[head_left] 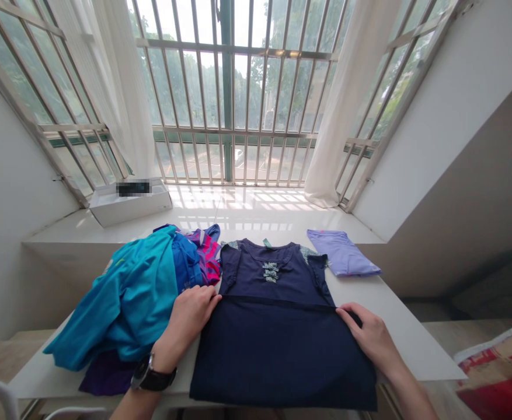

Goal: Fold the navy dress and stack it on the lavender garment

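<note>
A navy short-sleeved shirt [282, 350] with patterned shoulders and small bows below the neckline lies in front of me, collar toward the window. Its lower part is doubled over, and the folded edge runs straight across the chest. My left hand [195, 307] pinches the left end of that edge, a dark watch [153, 373] on its wrist. At the right end, my right hand [365, 329] grips the cloth between thumb and fingers. Close to my left hand lies a loose heap of clothes, with a teal garment [128, 297] on top and a pink-striped piece [209, 256] behind.
A folded lavender garment [343, 252] rests right of the collar on the white table [407, 318]. On the windowsill [238, 213] stands a white box [131, 207] at left. White curtains [330, 140] hang by the barred window. A red and tan bag [501, 373] is at lower right.
</note>
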`<state>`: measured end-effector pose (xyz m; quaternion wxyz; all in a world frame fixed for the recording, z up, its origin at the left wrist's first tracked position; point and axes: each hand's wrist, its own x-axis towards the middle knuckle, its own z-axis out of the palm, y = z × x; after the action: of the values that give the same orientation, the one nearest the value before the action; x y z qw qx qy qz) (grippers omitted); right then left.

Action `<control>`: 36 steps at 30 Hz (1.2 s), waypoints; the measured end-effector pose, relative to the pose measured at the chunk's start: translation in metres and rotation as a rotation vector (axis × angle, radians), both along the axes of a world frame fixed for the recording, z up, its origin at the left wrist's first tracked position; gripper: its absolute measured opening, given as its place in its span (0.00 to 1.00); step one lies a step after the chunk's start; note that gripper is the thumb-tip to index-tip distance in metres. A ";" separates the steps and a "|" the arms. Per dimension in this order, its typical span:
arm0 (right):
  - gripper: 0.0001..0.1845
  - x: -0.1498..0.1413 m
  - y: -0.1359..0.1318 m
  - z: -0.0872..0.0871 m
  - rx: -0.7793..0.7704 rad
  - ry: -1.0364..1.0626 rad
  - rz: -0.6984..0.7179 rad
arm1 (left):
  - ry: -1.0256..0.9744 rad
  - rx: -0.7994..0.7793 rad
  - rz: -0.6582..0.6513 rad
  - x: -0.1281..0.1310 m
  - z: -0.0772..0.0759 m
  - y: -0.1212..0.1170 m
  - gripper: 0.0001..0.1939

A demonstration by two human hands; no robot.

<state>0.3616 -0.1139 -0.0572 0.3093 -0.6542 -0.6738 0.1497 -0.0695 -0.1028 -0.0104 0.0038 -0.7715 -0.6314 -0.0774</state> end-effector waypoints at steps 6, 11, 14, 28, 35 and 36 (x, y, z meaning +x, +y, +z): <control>0.20 0.007 0.001 -0.009 0.042 -0.097 -0.039 | -0.007 -0.010 -0.004 -0.001 -0.001 -0.001 0.10; 0.21 0.018 -0.003 -0.010 -0.055 -0.138 -0.088 | 0.048 -0.022 -0.051 0.000 0.005 -0.002 0.09; 0.19 0.017 -0.005 -0.002 -0.104 -0.151 -0.059 | 0.100 -0.007 -0.010 0.005 0.009 -0.003 0.08; 0.19 0.007 -0.004 0.008 0.003 -0.118 -0.144 | -0.038 0.106 0.076 0.008 0.010 -0.010 0.09; 0.24 -0.038 -0.033 -0.012 0.192 -0.296 0.087 | -0.159 0.149 -0.275 0.037 -0.024 -0.030 0.21; 0.27 -0.043 -0.037 -0.016 0.158 -0.335 0.141 | -0.142 0.124 -0.314 0.038 -0.028 -0.032 0.25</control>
<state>0.3183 -0.1508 -0.0736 0.2321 -0.5950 -0.7695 0.0067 -0.0314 -0.1349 -0.0388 -0.0052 -0.8515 -0.4960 -0.1701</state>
